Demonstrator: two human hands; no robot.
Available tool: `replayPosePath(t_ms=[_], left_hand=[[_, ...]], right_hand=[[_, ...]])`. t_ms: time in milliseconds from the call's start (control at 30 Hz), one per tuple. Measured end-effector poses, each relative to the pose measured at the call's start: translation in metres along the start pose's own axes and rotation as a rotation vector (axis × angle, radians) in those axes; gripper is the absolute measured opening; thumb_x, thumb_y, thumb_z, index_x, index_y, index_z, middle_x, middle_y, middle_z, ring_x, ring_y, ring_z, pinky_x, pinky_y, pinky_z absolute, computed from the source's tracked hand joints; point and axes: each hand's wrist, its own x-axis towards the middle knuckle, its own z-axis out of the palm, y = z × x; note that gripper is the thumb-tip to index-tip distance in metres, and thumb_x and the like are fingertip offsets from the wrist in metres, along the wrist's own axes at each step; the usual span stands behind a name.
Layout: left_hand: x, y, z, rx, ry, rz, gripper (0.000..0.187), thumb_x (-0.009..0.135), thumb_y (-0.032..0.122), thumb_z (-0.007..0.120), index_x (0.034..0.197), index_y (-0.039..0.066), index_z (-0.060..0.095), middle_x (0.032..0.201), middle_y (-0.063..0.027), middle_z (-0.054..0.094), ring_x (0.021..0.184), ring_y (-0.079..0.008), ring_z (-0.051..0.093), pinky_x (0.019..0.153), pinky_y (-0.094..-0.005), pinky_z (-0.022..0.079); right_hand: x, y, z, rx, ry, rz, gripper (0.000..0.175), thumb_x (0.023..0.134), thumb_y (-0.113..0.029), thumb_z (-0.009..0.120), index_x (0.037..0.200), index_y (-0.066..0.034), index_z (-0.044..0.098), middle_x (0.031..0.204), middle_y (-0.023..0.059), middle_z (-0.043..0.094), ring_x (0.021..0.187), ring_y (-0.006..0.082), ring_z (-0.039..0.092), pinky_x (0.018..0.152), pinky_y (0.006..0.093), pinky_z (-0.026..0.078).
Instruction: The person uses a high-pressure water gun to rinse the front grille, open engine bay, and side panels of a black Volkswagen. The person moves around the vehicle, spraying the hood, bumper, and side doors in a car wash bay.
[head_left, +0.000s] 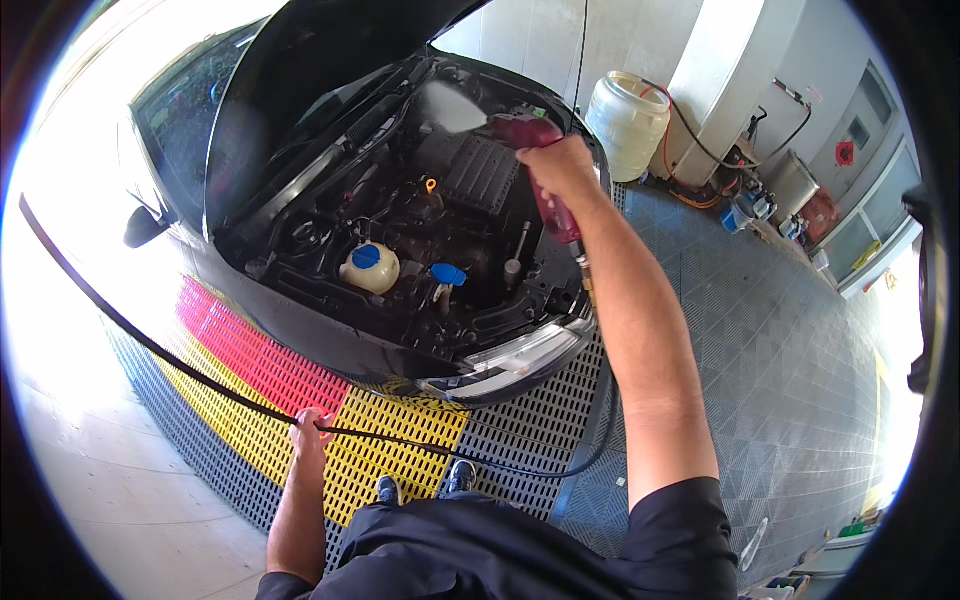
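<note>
My right hand (564, 171) grips a dark red spray gun (553, 216), held out over the car's engine bay (405, 217). A white fan of spray (454, 109) leaves its nozzle toward the far side of the bay. Down at the lower left, my left hand (307, 433) is closed around a black hose (375, 436). That hose loops right and rises toward the gun's brass fitting (586, 271). Below the gun lie a black ribbed cover (480, 171), an orange dipstick loop (431, 185), a whitish coolant reservoir (381, 276) and a blue filler cap (448, 274).
The raised hood (315, 82) overhangs the bay's left side. A headlight (517, 360) faces me. Perforated coloured floor mats (397, 420) lie underfoot. Behind the car stands a white plastic barrel (628, 124). Hoses, a bucket (739, 215) and a metal tank (793, 184) line the wall.
</note>
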Motion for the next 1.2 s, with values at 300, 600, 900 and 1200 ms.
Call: replayPosePath(t_ms=[300,600,900,1200], left_hand=[[0.054,0.02,-0.013,-0.124,-0.214,0.065,0.016,0.088,0.027,0.069,0.099,0.017,0.062,0.088,0.0018,0.059,0.088,-0.0128,0.07,0.082,-0.0495,0.052],[0.12,0.068,-0.054,-0.036,-0.425,-0.096,0.051,0.099,0.065,0.06,0.104,0.014,0.062,0.086,-0.0029,0.066,0.089,-0.0215,0.07,0.093,-0.0546,0.049],[0.16,0.089,-0.098,-0.062,-0.462,-0.09,0.068,0.095,0.081,0.054,0.117,0.017,0.061,0.109,-0.0005,0.068,0.109,-0.0221,0.066,0.103,-0.0663,0.041],[0.103,0.028,-0.176,0.073,-0.565,-0.019,0.071,0.094,0.086,0.049,0.098,0.017,0.065,0.097,-0.0042,0.075,0.102,-0.0236,0.071,0.102,-0.0687,0.043]], right_hand=[[-0.042,-0.016,-0.082,-0.032,0.1,-0.055,0.035,0.089,-0.032,0.082,0.078,-0.0015,0.069,0.061,0.0056,0.064,0.046,0.0184,0.06,0.045,0.0382,0.05],[-0.236,-0.077,-0.125,-0.173,0.242,0.233,0.03,0.092,-0.036,0.079,0.108,-0.0114,0.071,0.064,-0.0014,0.056,0.047,0.0109,0.052,0.045,0.0338,0.046],[-0.475,-0.014,-0.122,-0.157,0.179,0.499,0.03,0.095,-0.025,0.076,0.119,-0.0101,0.068,0.063,-0.0011,0.057,0.044,0.0101,0.052,0.038,0.0288,0.046],[-0.701,0.049,-0.001,0.02,0.103,0.623,0.024,0.085,-0.025,0.083,0.092,-0.0028,0.076,0.066,-0.0008,0.064,0.055,0.0094,0.059,0.049,0.03,0.048]])
